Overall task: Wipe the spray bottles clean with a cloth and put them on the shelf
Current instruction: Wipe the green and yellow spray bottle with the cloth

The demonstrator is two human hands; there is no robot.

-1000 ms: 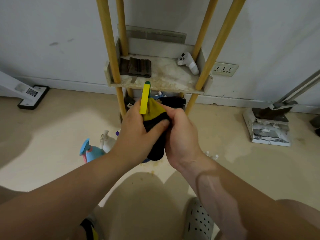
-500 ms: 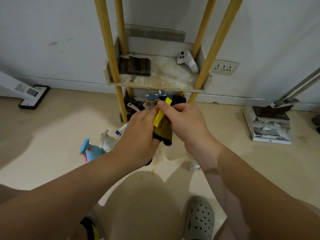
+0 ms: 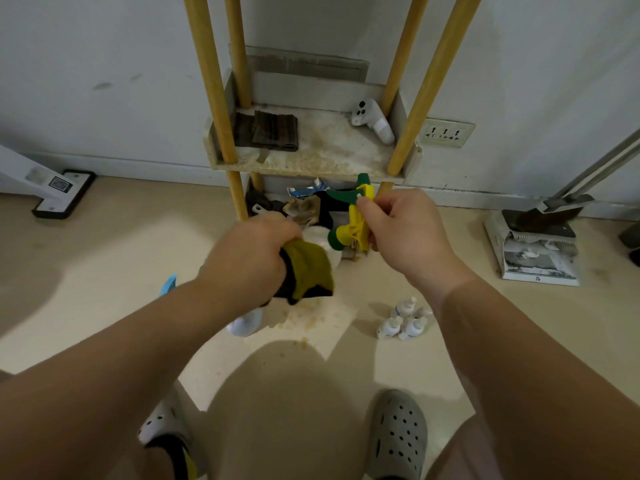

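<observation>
Right hand [image 3: 401, 233] grips the bottle [image 3: 351, 230] by its yellow-green spray head. Left hand [image 3: 256, 251] clutches the cloth [image 3: 308, 268], pressed against the bottle's white body.

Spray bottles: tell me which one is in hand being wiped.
The bottle with the yellow-and-green trigger head: the right hand grips its head and the left hand presses the cloth to it. The others stand on the floor.
</observation>
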